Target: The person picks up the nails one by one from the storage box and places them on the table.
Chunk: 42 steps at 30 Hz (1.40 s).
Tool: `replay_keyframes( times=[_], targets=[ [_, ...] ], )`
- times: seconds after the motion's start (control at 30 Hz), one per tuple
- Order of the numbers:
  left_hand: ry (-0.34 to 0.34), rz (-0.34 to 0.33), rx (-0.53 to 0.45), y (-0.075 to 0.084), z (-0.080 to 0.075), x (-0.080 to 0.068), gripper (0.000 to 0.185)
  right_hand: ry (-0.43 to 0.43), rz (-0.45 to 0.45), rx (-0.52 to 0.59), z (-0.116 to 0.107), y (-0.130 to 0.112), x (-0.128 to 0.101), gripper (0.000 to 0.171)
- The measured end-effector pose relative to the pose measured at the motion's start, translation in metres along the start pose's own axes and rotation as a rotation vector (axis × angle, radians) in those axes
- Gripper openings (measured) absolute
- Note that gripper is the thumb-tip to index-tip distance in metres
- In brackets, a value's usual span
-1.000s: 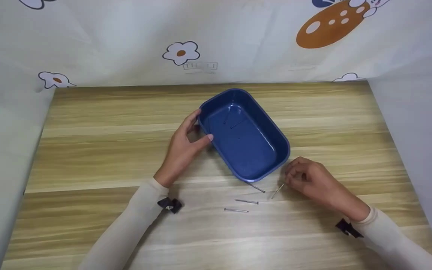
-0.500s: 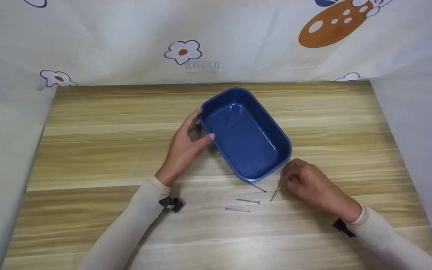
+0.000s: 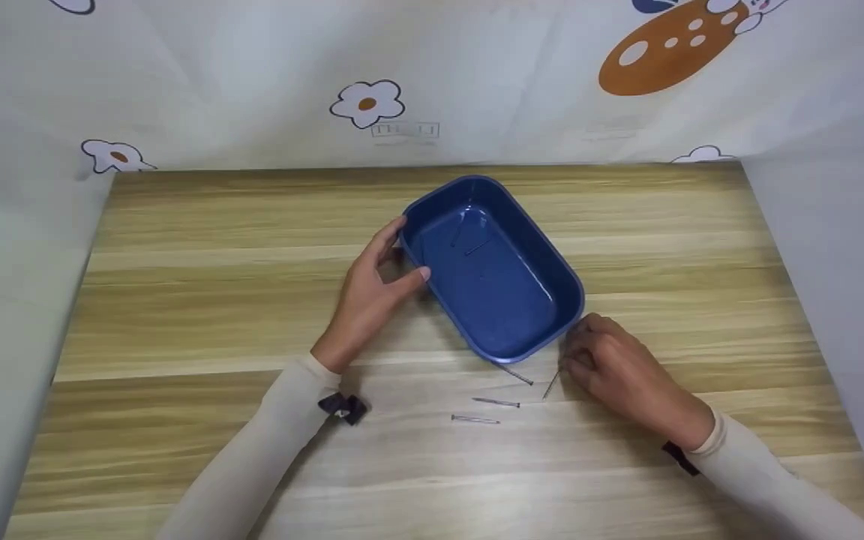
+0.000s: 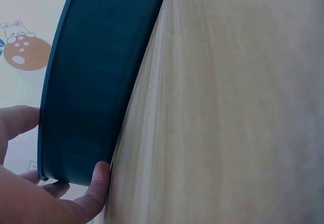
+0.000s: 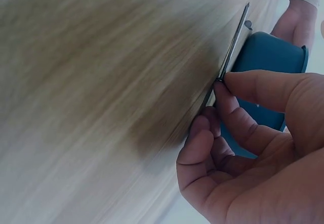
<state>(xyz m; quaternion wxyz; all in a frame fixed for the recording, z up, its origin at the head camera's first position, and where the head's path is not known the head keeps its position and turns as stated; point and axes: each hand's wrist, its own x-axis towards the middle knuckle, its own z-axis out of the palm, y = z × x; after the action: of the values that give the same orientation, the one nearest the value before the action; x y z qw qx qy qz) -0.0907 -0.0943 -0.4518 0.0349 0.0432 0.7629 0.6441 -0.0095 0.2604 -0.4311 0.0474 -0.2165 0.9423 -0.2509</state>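
Right hand pinches the head end of a thin grey metal nail between thumb and forefinger; tip rests on the pale wooden desk, just off the near corner of the dark blue oblong plastic tray. Since a second ago the hand has drawn nearer the tray and the nail stands steeper: pickup looks secured. Left hand stays gripping the tray's left rim. Three nails lie loose nearby; two already in the tray.
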Motion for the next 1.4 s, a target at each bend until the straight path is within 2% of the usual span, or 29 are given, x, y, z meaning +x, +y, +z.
replay_keyframes(
  times=[0.1, 0.4, 0.6, 0.9, 1.4],
  targets=[
    [0.0, 0.007, -0.003, -0.001, 0.0, 0.001, 0.081, 0.023, 0.007, 0.018, -0.003, 0.001, 0.0, 0.013],
    [-0.004, 0.004, -0.02, -0.001, -0.001, 0.0, 0.081, 0.162, 0.082, 0.197, -0.026, -0.001, 0.005, 0.01],
    [0.005, 0.0, -0.015, -0.002, -0.001, 0.0, 0.08, 0.223, 0.102, 0.192, -0.034, -0.003, 0.011, 0.009],
    [0.003, -0.001, -0.021, -0.002, -0.001, 0.0, 0.081, 0.29, 0.085, 0.171, -0.037, -0.004, 0.015, 0.01],
    [-0.007, 0.013, -0.037, -0.001, 0.0, 0.0, 0.082, 0.283, 0.075, 0.175, -0.04, -0.005, 0.028, 0.01]
  ],
)
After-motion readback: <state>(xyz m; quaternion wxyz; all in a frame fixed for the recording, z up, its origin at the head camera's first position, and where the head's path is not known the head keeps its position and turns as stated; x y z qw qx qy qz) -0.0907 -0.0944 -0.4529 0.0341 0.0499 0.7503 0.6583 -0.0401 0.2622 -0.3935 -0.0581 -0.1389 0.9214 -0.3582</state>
